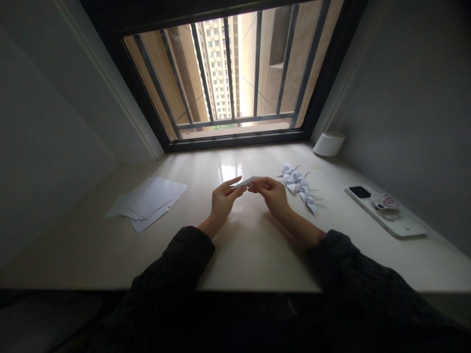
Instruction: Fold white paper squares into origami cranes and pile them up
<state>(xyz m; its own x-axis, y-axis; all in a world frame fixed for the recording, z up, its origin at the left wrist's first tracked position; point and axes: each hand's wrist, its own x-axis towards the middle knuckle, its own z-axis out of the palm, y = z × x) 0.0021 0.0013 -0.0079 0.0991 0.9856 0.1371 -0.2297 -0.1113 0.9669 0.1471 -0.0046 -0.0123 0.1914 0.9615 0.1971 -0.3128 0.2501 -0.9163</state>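
Note:
Above the middle of the pale table [250, 255] I hold a small folded white paper [246, 182] between both hands. My left hand [223, 198] pinches its left end with thumb and fingers. My right hand [271, 192] grips its right end, fingers curled around it. A stack of loose white sheets [149, 202] lies on the table to the left of my hands. Several folded paper cranes [300, 187] lie in a cluster just right of my right hand.
A white phone [386, 211] with a round sticker grip lies at the right. A small white cylinder [328, 143] stands in the back right corner. A barred window [235, 73] runs along the table's far edge, with grey walls on both sides.

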